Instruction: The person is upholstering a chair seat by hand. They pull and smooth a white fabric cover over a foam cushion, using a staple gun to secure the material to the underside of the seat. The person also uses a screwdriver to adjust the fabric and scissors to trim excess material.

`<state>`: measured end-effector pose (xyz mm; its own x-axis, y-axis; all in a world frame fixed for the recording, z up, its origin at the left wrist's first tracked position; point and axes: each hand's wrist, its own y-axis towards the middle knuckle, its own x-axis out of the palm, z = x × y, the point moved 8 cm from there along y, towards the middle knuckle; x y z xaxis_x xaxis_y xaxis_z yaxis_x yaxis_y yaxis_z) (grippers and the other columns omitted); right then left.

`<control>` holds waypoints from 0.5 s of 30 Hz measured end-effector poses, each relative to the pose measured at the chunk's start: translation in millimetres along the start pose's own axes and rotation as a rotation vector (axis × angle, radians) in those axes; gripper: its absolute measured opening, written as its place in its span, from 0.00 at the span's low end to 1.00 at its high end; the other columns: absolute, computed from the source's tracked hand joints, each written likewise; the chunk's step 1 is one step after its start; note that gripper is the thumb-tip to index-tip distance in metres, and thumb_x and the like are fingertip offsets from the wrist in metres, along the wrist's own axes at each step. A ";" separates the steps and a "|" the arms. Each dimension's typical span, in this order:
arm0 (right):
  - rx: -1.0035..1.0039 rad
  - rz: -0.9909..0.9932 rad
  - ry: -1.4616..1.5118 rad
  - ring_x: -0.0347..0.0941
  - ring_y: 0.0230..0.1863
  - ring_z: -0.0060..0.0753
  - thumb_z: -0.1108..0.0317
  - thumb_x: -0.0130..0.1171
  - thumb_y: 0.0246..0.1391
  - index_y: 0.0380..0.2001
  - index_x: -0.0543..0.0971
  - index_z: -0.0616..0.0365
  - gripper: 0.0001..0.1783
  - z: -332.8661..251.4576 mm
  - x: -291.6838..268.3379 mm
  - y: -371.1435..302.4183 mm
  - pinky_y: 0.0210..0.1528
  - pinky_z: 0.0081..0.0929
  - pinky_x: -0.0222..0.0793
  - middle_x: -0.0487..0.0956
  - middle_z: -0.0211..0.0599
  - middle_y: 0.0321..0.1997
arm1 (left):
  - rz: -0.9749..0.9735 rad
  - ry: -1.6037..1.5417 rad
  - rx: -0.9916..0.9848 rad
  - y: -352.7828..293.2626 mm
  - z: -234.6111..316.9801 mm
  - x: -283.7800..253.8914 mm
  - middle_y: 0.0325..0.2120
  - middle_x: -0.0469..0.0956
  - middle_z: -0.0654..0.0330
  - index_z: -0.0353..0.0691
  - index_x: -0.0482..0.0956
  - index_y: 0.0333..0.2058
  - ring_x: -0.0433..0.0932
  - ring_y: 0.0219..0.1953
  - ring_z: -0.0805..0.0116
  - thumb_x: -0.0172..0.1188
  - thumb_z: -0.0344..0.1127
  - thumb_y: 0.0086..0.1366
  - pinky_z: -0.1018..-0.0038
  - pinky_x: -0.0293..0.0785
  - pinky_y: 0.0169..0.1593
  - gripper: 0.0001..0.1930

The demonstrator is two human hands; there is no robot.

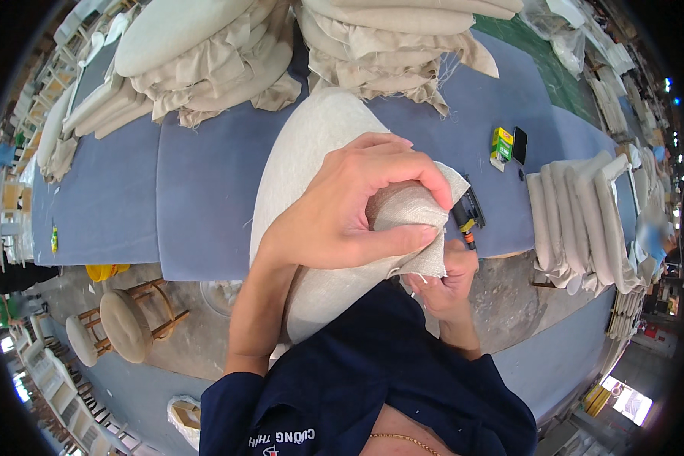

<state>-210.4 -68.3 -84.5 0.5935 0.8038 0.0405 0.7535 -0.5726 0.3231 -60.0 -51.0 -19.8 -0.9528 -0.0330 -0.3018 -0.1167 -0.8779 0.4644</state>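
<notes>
The left hand [349,201] pinches cloth [412,209] at one end of the pale cushion [330,125] by the blue table [205,220], while the right hand [450,283] curls just below, its hold unclear from here, and even tension should keep it smooth

We take this for an upholstery workshop: tall stacks of cloth-covered pads [224,72] with frayed edges fill a blue worktable [205,182], round padded stools [125,325] stand on the concrete floor [501,292], and chair frames [61,395] line the side
</notes>
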 end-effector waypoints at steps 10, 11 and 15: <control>-0.008 -0.120 -0.032 0.71 0.15 0.22 0.66 0.61 0.64 0.25 0.81 0.66 0.15 -16.5 10.2 10.7 0.19 0.21 0.62 0.76 0.31 0.15 | 0.043 0.006 0.003 -9.8 15.4 -16.2 0.36 0.85 0.60 0.40 0.84 0.40 0.82 0.42 0.64 0.71 0.37 0.54 0.58 0.60 0.63 0.15; -0.042 -0.131 -0.065 0.71 0.15 0.23 0.67 0.61 0.63 0.25 0.81 0.66 0.15 -18.3 12.5 11.0 0.19 0.21 0.62 0.76 0.31 0.15 | 0.033 0.019 0.010 -10.9 17.9 -17.8 0.36 0.85 0.60 0.40 0.85 0.39 0.82 0.42 0.63 0.72 0.37 0.53 0.57 0.60 0.63 0.15; -0.101 -0.135 0.038 0.72 0.14 0.27 0.68 0.62 0.62 0.24 0.81 0.67 0.14 -13.5 19.9 9.1 0.19 0.23 0.63 0.76 0.32 0.15 | 0.057 0.014 0.026 -13.1 23.3 -23.3 0.36 0.85 0.60 0.39 0.86 0.36 0.82 0.43 0.62 0.72 0.36 0.51 0.56 0.59 0.63 0.14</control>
<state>-195.6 -55.3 -67.9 0.4759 0.8791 0.0252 0.7924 -0.4411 0.4214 -42.7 -27.6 0.5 -0.9540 -0.0898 -0.2859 -0.0696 -0.8616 0.5028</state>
